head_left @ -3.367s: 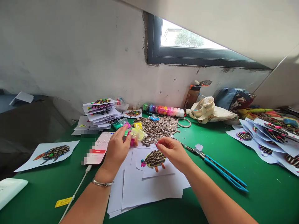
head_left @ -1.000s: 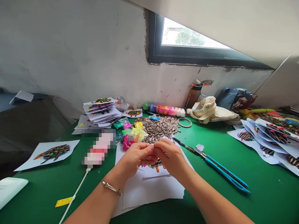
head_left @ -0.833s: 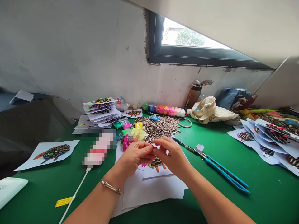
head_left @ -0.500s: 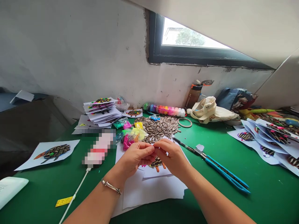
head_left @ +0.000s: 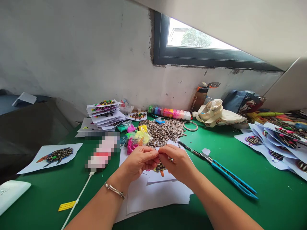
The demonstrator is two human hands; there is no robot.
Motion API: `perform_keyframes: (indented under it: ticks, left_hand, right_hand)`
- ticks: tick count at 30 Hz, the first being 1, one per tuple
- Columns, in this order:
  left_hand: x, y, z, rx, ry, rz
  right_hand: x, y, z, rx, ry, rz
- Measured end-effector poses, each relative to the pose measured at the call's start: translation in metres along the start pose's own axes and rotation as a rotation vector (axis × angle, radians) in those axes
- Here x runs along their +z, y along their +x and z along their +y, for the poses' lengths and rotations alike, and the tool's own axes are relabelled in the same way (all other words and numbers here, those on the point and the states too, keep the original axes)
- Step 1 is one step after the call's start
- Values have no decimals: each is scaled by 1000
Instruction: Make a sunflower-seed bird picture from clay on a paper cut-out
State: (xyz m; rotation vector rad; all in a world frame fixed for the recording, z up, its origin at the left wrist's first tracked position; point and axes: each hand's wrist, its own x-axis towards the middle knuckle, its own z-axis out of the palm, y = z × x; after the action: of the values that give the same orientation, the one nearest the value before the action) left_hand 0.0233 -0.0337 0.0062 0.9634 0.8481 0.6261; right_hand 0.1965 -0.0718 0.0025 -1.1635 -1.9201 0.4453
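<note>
My left hand (head_left: pixel 142 161) and my right hand (head_left: pixel 176 161) meet at the fingertips, both pinched closed. Whatever lies between the fingers is too small or hidden to make out. Below them is a seed picture (head_left: pixel 160 166), dark seeds with yellow and orange clay on white paper, partly covered by my hands. It rests on a stack of white paper sheets (head_left: pixel 155 198). Just beyond the hands are bags of coloured clay (head_left: pixel 134 143) and a heap of striped sunflower seeds (head_left: pixel 165 129).
Blue tweezers (head_left: pixel 232 179) and a black pen (head_left: pixel 190 148) lie at the right. Finished seed pictures are stacked at back left (head_left: pixel 105 116) and far right (head_left: pixel 280 140); a single card (head_left: pixel 57 156) lies left. A tape ring (head_left: pixel 190 126), bottle (head_left: pixel 199 99) and cloth bag (head_left: pixel 216 113) stand behind.
The fingers of my right hand have shifted slightly while the fingertips stay together. The whole view has moved a little; nothing else visibly differs.
</note>
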Motion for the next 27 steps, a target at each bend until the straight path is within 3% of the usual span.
perform_keyframes:
  ticks: [10,22,27]
  left_hand:
    - [1,1,-1,-7,-7,60]
    - [0,3,-3,-21,45,76]
    - [1,1,-1,-15,18,65]
  right_hand:
    - [6,-1,1,133,22,24]
    - [7,-2,0,120,-114,15]
    - [7,-1,-1,166,1,-7]
